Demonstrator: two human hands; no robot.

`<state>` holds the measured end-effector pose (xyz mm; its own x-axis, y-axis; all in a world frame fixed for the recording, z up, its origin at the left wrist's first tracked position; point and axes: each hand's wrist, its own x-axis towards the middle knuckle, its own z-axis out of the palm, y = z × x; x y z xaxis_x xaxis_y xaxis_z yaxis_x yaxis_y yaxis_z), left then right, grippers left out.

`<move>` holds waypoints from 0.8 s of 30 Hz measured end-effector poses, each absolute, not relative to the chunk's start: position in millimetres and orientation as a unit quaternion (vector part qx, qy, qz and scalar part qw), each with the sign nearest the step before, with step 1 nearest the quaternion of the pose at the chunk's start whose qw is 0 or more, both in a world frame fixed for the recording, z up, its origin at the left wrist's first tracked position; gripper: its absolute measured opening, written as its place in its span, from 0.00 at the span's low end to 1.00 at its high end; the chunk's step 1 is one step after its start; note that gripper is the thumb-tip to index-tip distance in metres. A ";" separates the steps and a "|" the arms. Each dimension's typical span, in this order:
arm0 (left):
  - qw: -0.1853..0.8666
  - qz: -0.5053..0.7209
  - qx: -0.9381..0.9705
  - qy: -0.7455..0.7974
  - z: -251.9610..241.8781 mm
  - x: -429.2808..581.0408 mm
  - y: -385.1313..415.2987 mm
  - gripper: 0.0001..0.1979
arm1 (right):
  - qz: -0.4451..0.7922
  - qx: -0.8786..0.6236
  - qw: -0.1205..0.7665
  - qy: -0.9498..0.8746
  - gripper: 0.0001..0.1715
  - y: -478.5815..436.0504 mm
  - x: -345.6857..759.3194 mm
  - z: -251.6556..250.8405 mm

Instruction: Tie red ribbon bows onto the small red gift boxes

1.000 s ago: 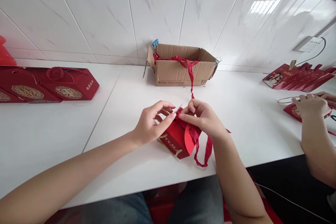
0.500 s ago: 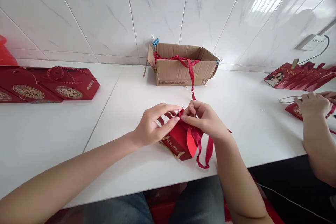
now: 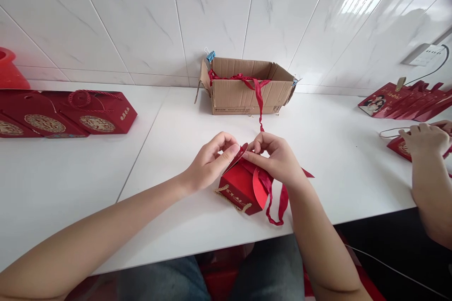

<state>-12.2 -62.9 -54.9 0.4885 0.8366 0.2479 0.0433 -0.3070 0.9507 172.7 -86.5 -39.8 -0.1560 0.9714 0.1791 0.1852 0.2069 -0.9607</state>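
A small red gift box with gold lettering and a gold cord sits on the white table. My left hand is at its raised, rounded top flap. Thumb and forefinger pinch a bit of red ribbon at the flap's outer side; the fingers partly hide it. On the flap's other side, my right hand has its fingers closed on the dark red ribbon. That ribbon runs down from the cardboard box. Another length hangs in a loop by the gift box's right side.
Larger red boxes with rope handles stand at the left, beside a red plastic container. Blue binder clips hold the cardboard box's corners. At right, red bags lean together; another person's hand works at a red box.
My left hand has shifted off the flap's edge, and its thumb and forefinger have come together in a pinch. The flap now shows more of its face. My right hand stays nearly still.
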 end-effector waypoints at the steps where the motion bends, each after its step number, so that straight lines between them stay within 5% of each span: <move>1: 0.510 0.392 0.699 0.313 -53.8 -11.2 -62.7 0.15 | 0.419 -0.463 0.462 -0.630 0.21 -86.5 172.1 -40.5; 14: 0.512 0.440 0.660 0.331 -29.6 -13.4 -59.1 0.09 | 0.317 -0.414 0.508 -0.686 0.09 -82.4 177.7 -45.3; 20: 0.524 0.575 0.543 0.316 23.7 -9.7 -27.8 0.09 | 0.493 -0.226 0.379 -0.750 0.31 -69.8 201.7 -50.9; 24: 0.511 0.609 0.509 0.332 49.0 -13.1 -12.9 0.05 | 0.506 -0.248 0.347 -0.750 0.34 -64.9 202.4 -56.3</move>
